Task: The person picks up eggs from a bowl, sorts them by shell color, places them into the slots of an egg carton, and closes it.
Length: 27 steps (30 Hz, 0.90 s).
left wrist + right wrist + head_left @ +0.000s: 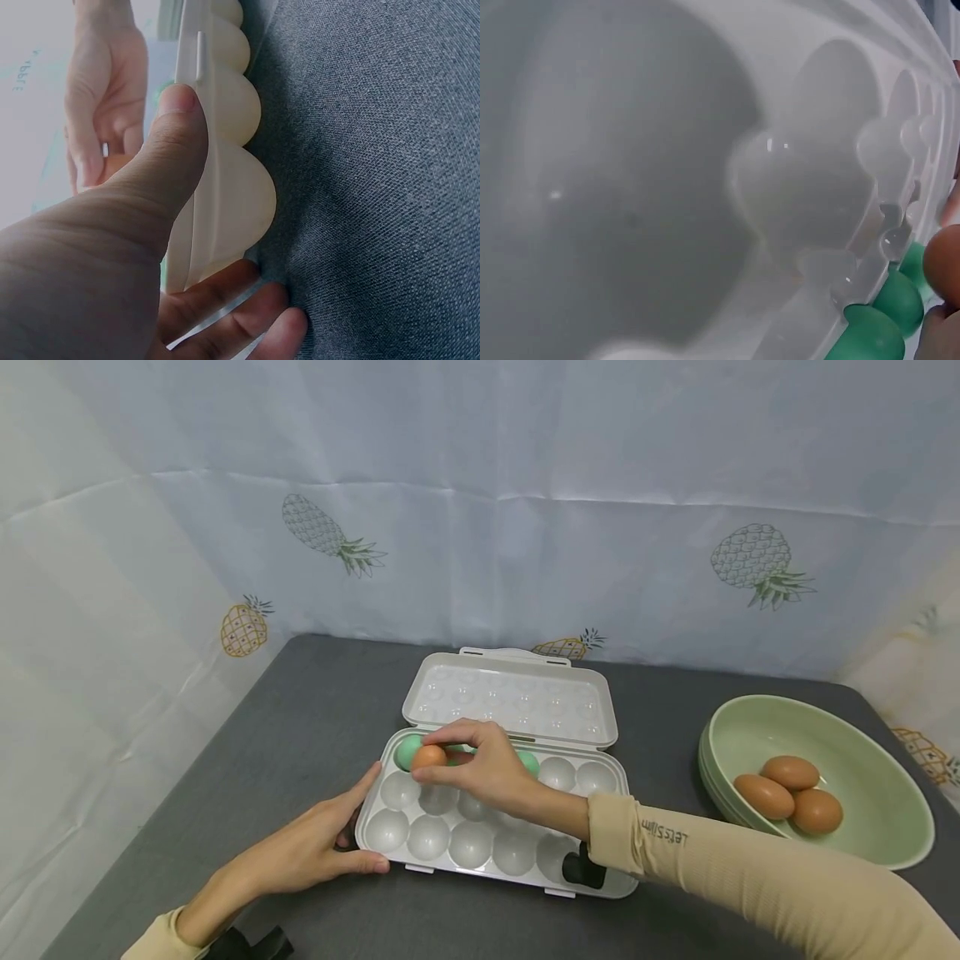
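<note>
A white egg box lies with its clear-dimpled lid folded back. Green eggs occupy cups in its back row; my right hand covers part of that row. My right hand pinches a brown egg between thumb and fingertips, close over the back row beside the leftmost green egg. In the right wrist view the brown egg shows above several green eggs. My left hand rests at the box's left end, thumb along the front corner and fingers extended by the end wall.
To the right stands a pale green bowl with three brown eggs in it. Dark grey cloth covers the table. Behind hangs a light curtain printed with pineapples. Front-row cups hold nothing.
</note>
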Motion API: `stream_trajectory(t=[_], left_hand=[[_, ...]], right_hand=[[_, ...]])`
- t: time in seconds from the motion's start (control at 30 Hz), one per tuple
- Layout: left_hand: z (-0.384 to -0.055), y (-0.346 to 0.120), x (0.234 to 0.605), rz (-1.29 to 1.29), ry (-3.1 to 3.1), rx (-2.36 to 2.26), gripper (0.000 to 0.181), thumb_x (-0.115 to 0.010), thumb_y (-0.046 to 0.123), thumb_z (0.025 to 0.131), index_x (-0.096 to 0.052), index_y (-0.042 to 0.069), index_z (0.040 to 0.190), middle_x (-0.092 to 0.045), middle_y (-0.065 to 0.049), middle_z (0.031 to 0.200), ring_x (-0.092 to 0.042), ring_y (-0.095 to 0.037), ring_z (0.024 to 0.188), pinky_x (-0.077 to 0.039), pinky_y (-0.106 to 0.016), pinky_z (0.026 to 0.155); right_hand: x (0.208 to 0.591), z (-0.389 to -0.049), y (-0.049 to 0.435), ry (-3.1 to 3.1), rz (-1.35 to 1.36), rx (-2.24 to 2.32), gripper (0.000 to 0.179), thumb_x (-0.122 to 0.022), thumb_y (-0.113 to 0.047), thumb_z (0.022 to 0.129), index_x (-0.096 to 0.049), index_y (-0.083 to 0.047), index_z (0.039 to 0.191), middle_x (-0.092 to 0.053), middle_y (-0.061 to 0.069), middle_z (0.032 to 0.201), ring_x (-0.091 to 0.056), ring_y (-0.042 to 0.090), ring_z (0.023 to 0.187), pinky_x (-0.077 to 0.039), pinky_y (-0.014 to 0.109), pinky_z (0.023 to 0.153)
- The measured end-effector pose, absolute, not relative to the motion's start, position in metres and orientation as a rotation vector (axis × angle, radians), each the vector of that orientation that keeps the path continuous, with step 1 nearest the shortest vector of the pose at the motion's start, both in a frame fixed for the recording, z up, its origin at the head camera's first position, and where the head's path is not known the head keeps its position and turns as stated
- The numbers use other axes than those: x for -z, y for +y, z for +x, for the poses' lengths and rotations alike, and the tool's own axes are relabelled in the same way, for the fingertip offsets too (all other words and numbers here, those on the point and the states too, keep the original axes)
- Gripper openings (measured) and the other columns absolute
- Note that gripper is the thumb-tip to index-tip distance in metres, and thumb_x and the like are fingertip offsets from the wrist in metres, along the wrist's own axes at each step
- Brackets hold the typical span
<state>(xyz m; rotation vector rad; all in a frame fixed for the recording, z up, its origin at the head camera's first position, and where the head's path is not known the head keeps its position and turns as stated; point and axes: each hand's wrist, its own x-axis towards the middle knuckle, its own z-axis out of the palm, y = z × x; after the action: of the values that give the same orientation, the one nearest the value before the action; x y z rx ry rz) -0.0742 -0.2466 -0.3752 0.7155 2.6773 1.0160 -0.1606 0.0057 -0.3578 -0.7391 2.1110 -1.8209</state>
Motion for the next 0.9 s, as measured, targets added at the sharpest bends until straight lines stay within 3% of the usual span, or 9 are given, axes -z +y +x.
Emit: stream_trajectory(t=[0.5, 0.6, 0.9], left_hand=[[-0.074, -0.247, 0.375, 0.732, 2.678, -1.007, 0.112, -0.08, 0.041, 0.088, -0.01, -0.007, 0.161, -0.048, 0.005, 0.088, -0.045, 0.003, 0.071, -0.042, -0.019, 0.064], [-0.075, -0.247, 0.374, 0.717, 2.674, -1.007, 0.112, -0.079, 0.041, 0.088, -0.009, -0.006, 0.161, -0.047, 0.004, 0.088, -0.045, 0.003, 0.07, -0.042, -0.019, 0.064], [-0.075, -0.247, 0.376, 0.745, 2.692, -1.013, 0.112, -0.081, 0.04, 0.087, -0.012, -0.01, 0.16, -0.053, 0.005, 0.092, -0.047, 0.004, 0.073, -0.044, -0.019, 0.065]], right_hand=[[0.366, -0.151, -0.017, 2.168, -1.101, 1.594, 0.039, -0.086, -0.003, 0.08, -0.075, 0.004, 0.117, -0.075, 0.015, 0.117, -0.069, 0.023, 0.114, -0.053, 0.017, 0.096], [0.364, -0.153, -0.019, 2.223, -1.137, 1.513, 0.039, -0.085, -0.005, 0.081, -0.075, 0.002, 0.118, -0.076, 0.012, 0.118, -0.069, 0.021, 0.114, -0.052, 0.017, 0.097], [0.363, -0.155, -0.021, 2.239, -1.165, 1.408, 0.016, -0.079, -0.007, 0.088, -0.081, -0.003, 0.104, -0.079, 0.008, 0.098, -0.062, 0.002, 0.091, -0.053, 0.018, 0.095]])
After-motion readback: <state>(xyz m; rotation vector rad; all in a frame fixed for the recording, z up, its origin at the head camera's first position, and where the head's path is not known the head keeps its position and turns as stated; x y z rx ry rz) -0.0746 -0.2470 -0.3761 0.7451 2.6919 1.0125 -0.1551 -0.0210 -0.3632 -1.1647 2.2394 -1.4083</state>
